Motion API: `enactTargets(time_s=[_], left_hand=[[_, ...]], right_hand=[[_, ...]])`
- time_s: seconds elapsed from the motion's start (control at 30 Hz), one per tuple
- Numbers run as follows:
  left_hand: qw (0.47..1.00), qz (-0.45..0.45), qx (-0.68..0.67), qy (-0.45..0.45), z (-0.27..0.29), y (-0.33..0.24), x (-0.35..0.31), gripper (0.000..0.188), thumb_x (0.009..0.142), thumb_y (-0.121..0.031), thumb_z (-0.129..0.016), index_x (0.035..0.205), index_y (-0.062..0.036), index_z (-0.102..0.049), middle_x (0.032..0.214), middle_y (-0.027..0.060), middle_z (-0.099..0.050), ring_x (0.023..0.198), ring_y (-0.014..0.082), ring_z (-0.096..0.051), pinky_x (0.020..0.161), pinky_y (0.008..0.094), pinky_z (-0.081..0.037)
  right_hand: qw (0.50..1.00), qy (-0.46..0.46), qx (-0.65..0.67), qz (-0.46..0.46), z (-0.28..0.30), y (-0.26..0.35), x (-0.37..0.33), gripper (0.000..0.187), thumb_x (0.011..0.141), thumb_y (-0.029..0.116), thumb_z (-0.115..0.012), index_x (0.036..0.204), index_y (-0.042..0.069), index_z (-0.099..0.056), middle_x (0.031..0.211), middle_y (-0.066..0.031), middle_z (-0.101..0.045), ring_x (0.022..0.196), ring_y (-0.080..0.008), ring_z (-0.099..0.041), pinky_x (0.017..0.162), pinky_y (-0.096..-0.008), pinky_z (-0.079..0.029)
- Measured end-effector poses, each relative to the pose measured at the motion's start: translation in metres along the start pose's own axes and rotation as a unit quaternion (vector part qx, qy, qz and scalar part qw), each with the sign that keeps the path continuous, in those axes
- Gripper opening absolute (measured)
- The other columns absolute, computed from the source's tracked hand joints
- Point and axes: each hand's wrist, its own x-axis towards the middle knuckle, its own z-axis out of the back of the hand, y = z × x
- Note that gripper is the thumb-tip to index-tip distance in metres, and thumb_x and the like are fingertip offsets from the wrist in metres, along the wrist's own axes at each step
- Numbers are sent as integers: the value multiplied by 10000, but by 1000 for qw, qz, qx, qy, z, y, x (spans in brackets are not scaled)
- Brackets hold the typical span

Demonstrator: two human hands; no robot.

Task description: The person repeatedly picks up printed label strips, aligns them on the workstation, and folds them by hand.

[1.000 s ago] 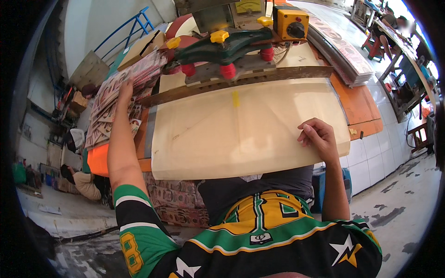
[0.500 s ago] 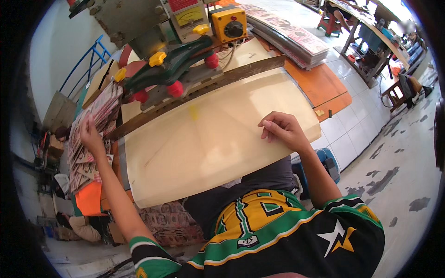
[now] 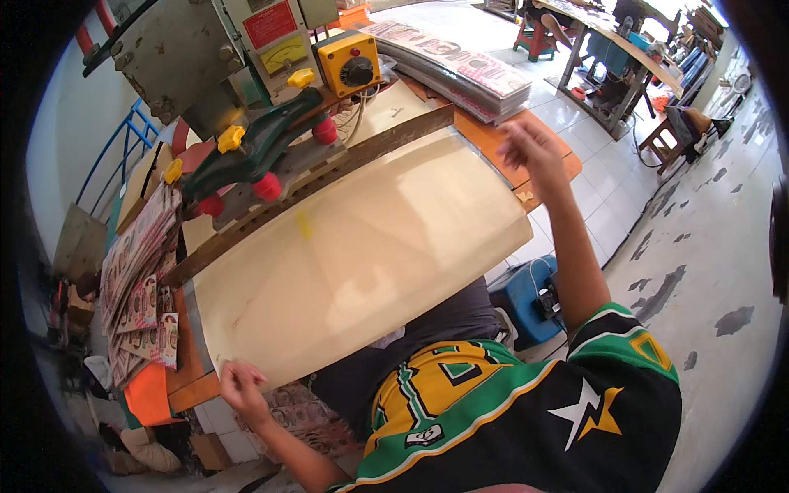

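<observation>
A cream-coloured sheet (image 3: pixel 353 271) lies slanted across the work surface in front of me, its near edge hanging over my lap. A faint yellow mark is on it toward the machine. At its near left corner is my left hand (image 3: pixel 243 391), fingers curled in; whether they pinch the sheet is hidden. My right hand (image 3: pixel 532 152) is raised over the right end of the orange table (image 3: pixel 567 160), off the sheet. Its fingers are somewhat blurred but look apart, with nothing seen in them. Along the sheet's far edge runs a long metal bar (image 3: pixel 329 189) of the machine.
Beyond the bar is a dark green clamp frame (image 3: pixel 255 144) with yellow knobs and red feet. A yellow box with a dial (image 3: pixel 349 64) stands behind it. Stacked printed sheets (image 3: pixel 452 66) lie at far right, printed packs (image 3: pixel 140 287) at left. A blue case (image 3: pixel 526 304) sits by my right side.
My left hand has come down from near the printed packs to the sheet's near left corner. My right hand has lifted off the sheet and moved away toward the far right. The view has shifted.
</observation>
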Motion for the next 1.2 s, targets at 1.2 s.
enactTargets(time_s=[1.2], left_hand=[[908, 190, 374, -10, -58, 236, -18, 498, 1057, -398, -523, 1397, -40, -587, 1272, 182, -659, 1129, 326, -644, 958, 434, -499]], right_hand=[[957, -247, -17, -151, 125, -68, 193, 221, 914, 246, -764, 903, 77, -621, 746, 9, -623, 534, -59, -528, 407, -205, -390]])
